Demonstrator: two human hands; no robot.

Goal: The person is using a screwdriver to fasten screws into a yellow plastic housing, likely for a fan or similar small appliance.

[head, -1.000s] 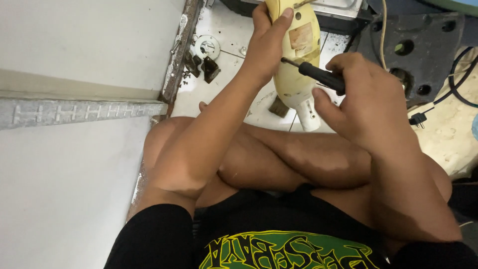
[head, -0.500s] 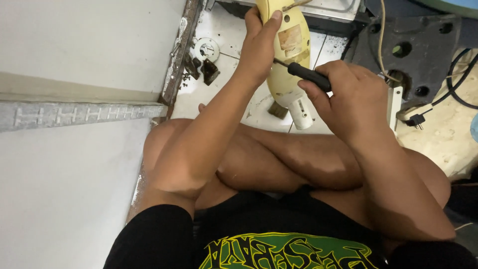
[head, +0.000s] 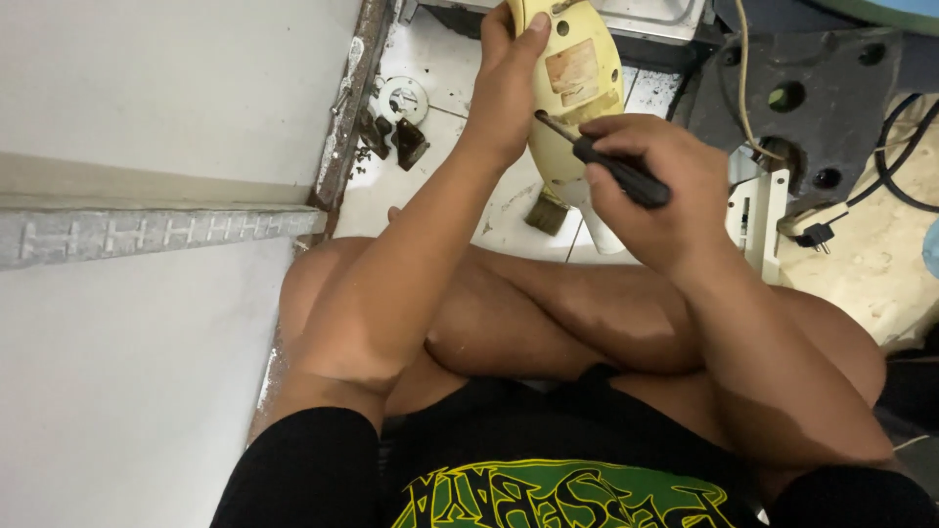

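Pale yellow appliance housing (head: 570,93), smooth rounded plastic, stands lengthwise away from us above our crossed legs, held in our left hand (head: 504,93). Our right hand (head: 657,191) grips a slim black-handled screwdriver (head: 618,173), its metal tip against the shell.

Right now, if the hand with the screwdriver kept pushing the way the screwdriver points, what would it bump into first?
Probably the yellow appliance. The right hand aims the screwdriver up-left, and its tip already looks to be at that shell, which the left hand holds.
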